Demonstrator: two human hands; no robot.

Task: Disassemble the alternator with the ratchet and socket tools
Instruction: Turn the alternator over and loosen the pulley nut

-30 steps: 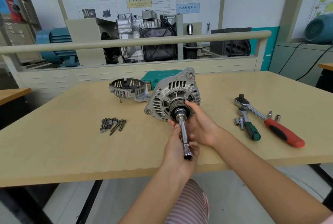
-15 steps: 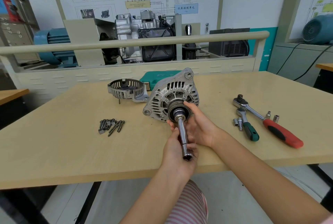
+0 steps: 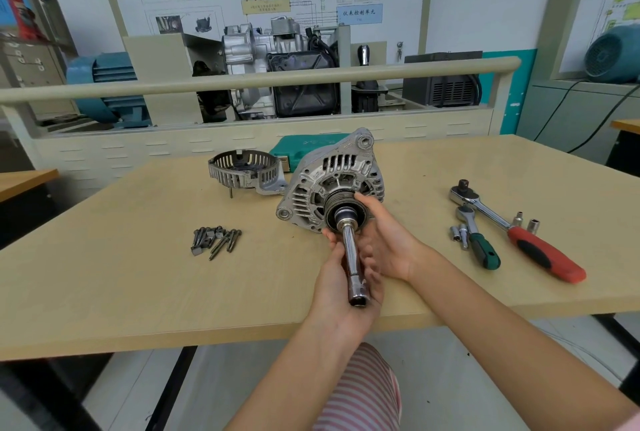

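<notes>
Left hand (image 3: 341, 278) grips the deep socket (image 3: 351, 257) seated in the pulley (image 3: 341, 210); right hand (image 3: 388, 243) grips the alternator (image 3: 332, 181) on the worktop (image 3: 121, 274)

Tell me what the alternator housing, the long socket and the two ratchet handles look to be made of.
Alternator housing: dull grey cast metal, probably aluminium, with a matte, slotted surface. Long socket: polished chromed steel, mirror highlights. Red ratchet handle and green ratchet handle: apparently rubber or plastic grips with black inserts, on shiny steel shanks.
</notes>
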